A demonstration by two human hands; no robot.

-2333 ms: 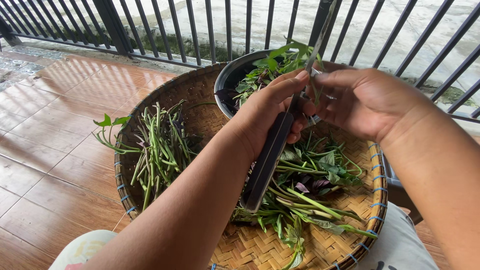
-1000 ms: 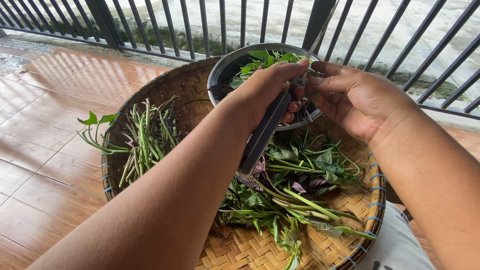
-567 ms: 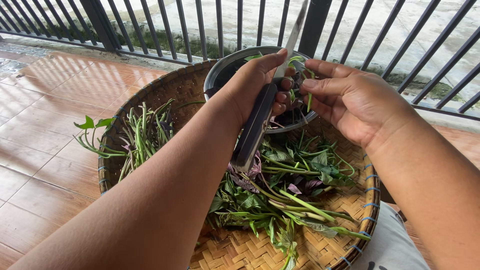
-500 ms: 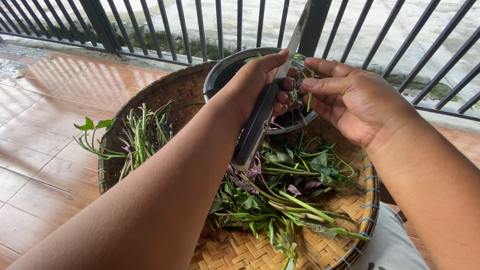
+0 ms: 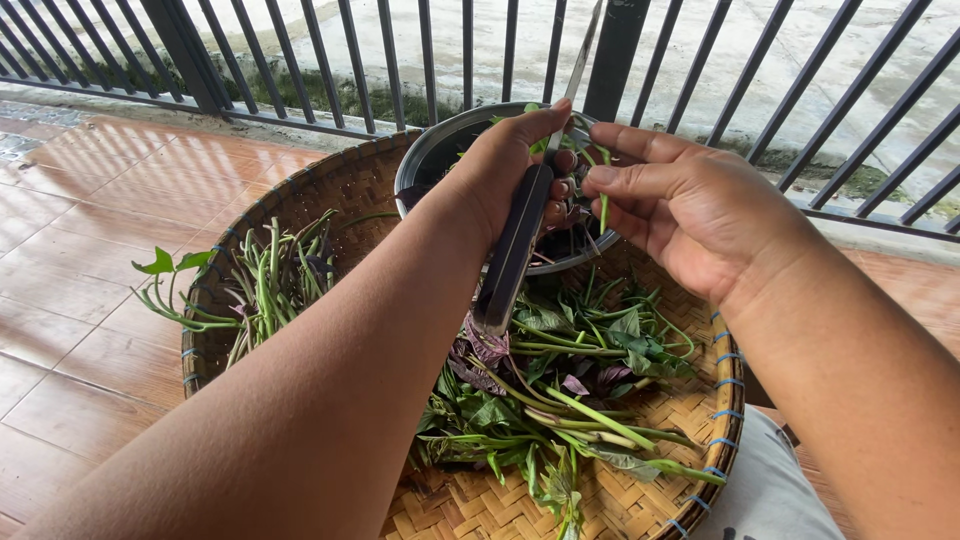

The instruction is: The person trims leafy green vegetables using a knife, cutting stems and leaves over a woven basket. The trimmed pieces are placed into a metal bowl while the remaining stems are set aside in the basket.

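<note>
Dark plastic or wood, that long knife (image 5: 515, 250) handle, and the left hand (image 5: 505, 175) is wrapped tight round it, thumb stretched up along the spine, with the thin blade rising past the railing (image 5: 300, 60). The right hand (image 5: 690, 210) sits just beside it, thumb and forefinger pinched together on a slim green stem (image 5: 603, 205) that dangles below the fingertips, over the metal bowl (image 5: 440, 150). The other right fingers are loosely curled; the two hands nearly touch at the knuckles.

The stem looks light and limp, the sort of thing that bends at the lightest tug and snaps or bruises if squeezed. I'd judge it best held near the firm end, close to where the blade meets it, so the soft tip hangs free. Wet leaves would be slippery, though I cannot tell whether these are wet. The knife, by contrast, is rigid and likely the heaviest thing in hand, and its edge is very close to the fingers of both hands.

The bowl rests at the far side of a wide woven tray (image 5: 300, 200) and already holds picked leaves. In the tray's near half lies a heap of leafy greens (image 5: 560, 390), green and purple, with thick pale stalks. On the left lies a separate pile of bare stems (image 5: 265, 285), a few drooping over the rim onto the reddish tiles (image 5: 80, 240).
</note>
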